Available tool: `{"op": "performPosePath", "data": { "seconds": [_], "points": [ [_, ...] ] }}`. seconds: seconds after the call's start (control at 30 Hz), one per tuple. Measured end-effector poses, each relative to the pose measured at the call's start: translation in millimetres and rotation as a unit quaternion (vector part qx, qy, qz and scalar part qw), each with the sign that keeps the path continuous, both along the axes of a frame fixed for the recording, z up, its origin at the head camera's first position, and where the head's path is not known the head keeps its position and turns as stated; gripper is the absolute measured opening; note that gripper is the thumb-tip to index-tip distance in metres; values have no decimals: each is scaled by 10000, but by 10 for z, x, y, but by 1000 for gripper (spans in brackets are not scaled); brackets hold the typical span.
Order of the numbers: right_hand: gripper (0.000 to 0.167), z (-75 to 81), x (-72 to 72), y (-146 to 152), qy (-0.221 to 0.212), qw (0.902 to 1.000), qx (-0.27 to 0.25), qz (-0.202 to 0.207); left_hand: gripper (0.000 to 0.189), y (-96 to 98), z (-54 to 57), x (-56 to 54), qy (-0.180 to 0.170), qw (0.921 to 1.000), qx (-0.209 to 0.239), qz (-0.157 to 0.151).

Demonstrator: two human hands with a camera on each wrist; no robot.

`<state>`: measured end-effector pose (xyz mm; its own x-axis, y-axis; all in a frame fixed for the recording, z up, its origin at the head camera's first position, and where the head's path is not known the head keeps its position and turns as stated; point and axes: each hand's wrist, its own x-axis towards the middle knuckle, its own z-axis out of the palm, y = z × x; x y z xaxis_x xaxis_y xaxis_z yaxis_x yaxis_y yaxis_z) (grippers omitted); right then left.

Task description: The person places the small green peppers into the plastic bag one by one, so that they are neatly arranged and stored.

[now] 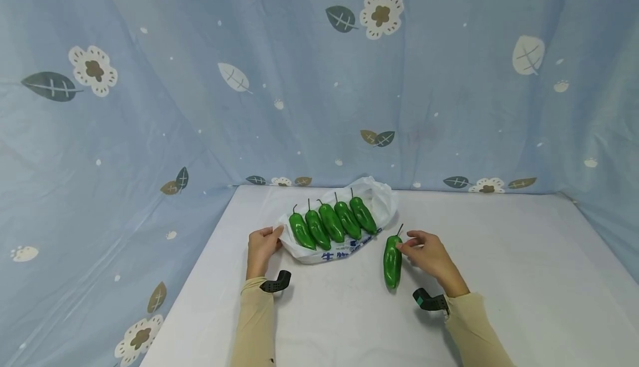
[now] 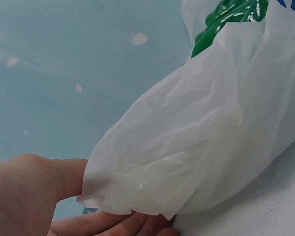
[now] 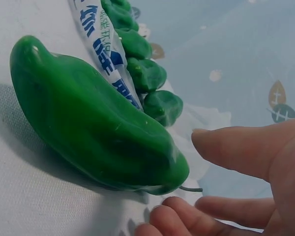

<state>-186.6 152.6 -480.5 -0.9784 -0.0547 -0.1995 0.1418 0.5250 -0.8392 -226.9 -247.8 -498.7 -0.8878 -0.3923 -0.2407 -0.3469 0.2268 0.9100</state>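
My left hand [image 1: 262, 248] pinches the left edge of a white plastic bag [image 1: 305, 254]; in the left wrist view, the thumb [image 2: 71, 178] goes behind the film and the other fingers lie below it. Several green peppers [image 1: 331, 223] with thin stems lie side by side on the bag, over its blue print. To the right, a single green pepper [image 1: 392, 263] rests on the table, its stem pointing away. By its stem end is my right hand [image 1: 426, 253]. The right wrist view shows a gap between the thumb [image 3: 236, 147] and the pepper [image 3: 98, 123], with the fingers parted.
A white cloth covers the table [image 1: 344, 311]. Behind it and along the left hangs a blue curtain [image 1: 299, 51] with flowers and leaves. Black wrist cameras sit on the left wrist [image 1: 277, 282] and on the right wrist [image 1: 429, 300].
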Motion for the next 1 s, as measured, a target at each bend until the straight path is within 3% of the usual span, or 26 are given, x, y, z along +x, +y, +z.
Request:
{"op": "performPosePath", "data": {
  "seconds": [0.23,0.67,1.0],
  "points": [
    [70,-25,23,-41,-270,9995,-178,65,59,3,-12,1,-71,9999,-58,-48],
    [72,-125,6,-95,-243,9994,-7,231,56,-17,-32,12,-107,9999,-80,-63],
    [76,-92,-14,-116,-201,9992,256,240,57,-21,-40,-1,-55,10000,-5,-51]
  ]
}}
